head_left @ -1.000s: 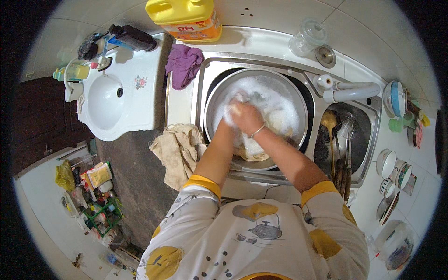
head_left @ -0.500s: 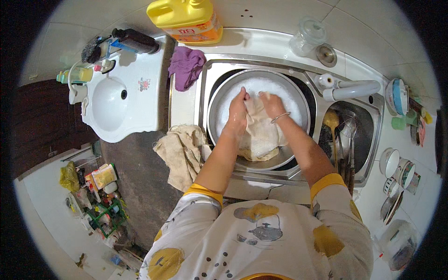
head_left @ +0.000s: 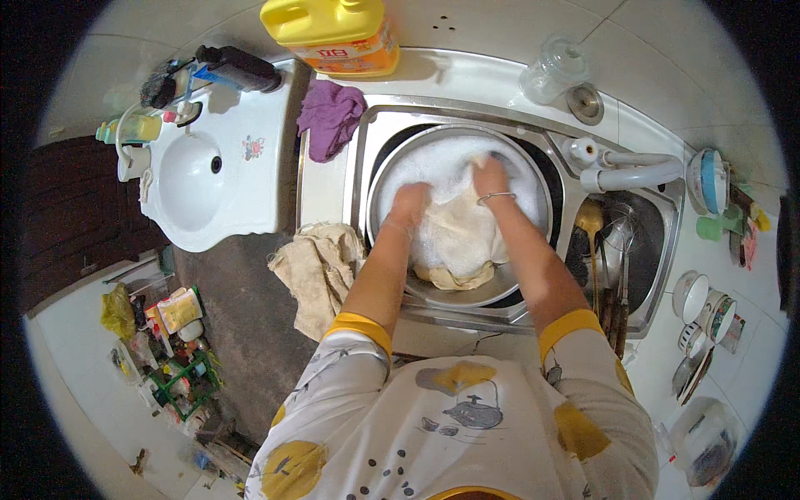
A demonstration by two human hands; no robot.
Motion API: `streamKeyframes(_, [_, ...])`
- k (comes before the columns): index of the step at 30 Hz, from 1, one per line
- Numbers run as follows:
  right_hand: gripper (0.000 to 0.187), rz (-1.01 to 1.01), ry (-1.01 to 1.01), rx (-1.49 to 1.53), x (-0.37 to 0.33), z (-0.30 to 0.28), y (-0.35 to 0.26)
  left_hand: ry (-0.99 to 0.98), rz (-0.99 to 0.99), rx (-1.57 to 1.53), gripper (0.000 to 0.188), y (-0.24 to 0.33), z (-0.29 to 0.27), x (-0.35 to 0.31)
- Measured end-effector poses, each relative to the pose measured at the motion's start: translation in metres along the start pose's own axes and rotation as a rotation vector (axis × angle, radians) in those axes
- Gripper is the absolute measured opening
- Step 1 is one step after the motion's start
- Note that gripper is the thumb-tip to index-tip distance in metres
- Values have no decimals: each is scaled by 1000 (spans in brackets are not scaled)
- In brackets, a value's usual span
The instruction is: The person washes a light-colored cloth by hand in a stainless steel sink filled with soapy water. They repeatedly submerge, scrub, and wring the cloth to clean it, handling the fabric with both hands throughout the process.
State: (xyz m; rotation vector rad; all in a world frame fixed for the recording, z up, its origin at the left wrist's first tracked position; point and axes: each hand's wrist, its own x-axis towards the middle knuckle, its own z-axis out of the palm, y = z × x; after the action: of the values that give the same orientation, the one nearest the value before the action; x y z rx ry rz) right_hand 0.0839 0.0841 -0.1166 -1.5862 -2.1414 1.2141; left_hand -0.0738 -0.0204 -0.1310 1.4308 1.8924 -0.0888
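Observation:
A large round metal basin (head_left: 379,187) full of white suds sits in the left sink bowl. In it lies a wet cream cloth (head_left: 458,229), its lower edge bunched near the basin's front. My left hand (head_left: 411,202) is sunk in the foam at the cloth's left edge, its fingers hidden. At the cloth's upper right, my right hand (head_left: 490,177), with a bracelet at the wrist, is closed on the fabric; its fingertips are partly lost in suds.
A beige cloth (head_left: 317,271) and a purple cloth (head_left: 332,121) lie left of the sink. Behind stands a yellow jug (head_left: 337,37). A grey faucet (head_left: 637,169) reaches over the right bowl, which holds a golden ladle (head_left: 589,218) and other utensils. Bowls (head_left: 690,296) stand at right.
My left hand has gone down into the suds, hiding its fingers. The right hand has shifted slightly up with the cloth. The cloth looks flatter and more spread.

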Motion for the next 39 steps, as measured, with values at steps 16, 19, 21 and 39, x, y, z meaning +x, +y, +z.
streamKeyframes(16, [28,-304,-163,-430,-63,5,-95,58,-131,-1989,37,20,4,-5])
streamKeyframes(19, [33,-86,48,-1,-20,-1,-59,12,-389,-2087,30,81,-43,-43])
streamKeyframes(21, [34,-82,136,211,2,-7,-35,24,-313,-2225,26,79,-56,-38])
streamKeyframes(39, [16,-291,-106,57,-70,7,-97,196,-326,-1994,27,41,7,-14])
